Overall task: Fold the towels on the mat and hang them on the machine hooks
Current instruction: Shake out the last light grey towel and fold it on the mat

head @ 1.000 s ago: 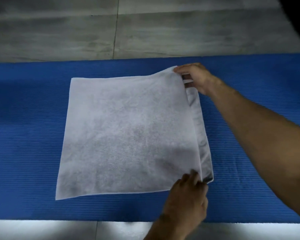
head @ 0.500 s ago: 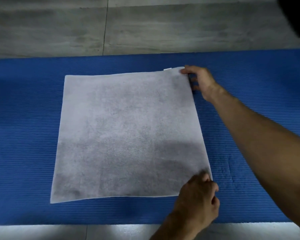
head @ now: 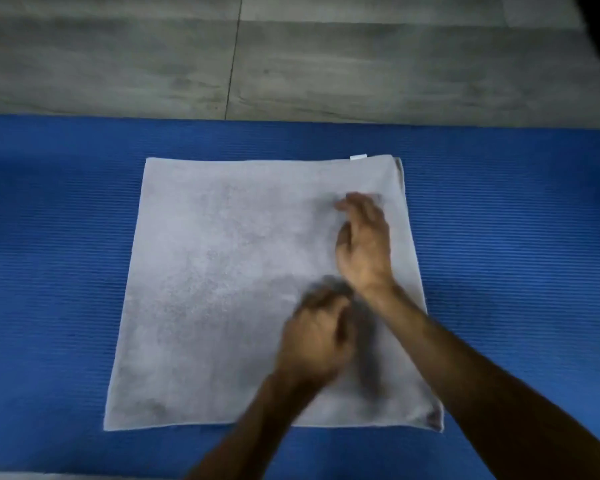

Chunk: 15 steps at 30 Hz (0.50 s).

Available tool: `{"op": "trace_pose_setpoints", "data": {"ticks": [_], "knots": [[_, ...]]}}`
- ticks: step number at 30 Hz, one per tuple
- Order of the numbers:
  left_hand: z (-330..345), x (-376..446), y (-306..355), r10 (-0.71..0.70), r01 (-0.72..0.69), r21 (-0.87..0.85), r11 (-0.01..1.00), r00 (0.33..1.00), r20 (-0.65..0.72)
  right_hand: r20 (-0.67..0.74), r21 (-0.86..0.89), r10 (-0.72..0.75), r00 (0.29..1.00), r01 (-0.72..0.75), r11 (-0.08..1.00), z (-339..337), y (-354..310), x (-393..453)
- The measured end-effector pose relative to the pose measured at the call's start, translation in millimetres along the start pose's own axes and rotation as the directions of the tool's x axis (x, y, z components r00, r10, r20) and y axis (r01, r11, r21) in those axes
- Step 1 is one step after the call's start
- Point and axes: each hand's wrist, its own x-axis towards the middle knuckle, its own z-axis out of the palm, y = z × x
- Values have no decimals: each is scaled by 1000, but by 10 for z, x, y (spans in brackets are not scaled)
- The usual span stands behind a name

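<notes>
Both grips — left hand (head: 314, 336); right hand (head: 364, 247) — on towel (head: 222, 289)

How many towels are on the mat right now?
1. A single pale grey terry towel, folded over, lies flat in the middle of the ribbed blue foam mat, under both hands. No other towel shows, though more may lie outside the view.

Pale grey towel (head: 222, 289); ribbed blue mat (head: 49, 271).
</notes>
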Motion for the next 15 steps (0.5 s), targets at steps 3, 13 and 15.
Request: {"op": "trace_pose_setpoints", "data": {"ticks": [3, 13, 15], "knots": [[-433, 366, -733, -83, 95, 262, 960, 995, -56, 146, -317, -40, 989, 85, 945, 239, 119, -203], [-1470, 1336, -2000, -590, 466, 558, 687, 805, 55, 308, -508, 104, 946, 71, 858, 239, 28, -126], [-1528, 1369, -2150, -588, 484, 516, 707, 808, 47, 302, -511, 109, 947, 64, 857, 230, 4, -107]]}}
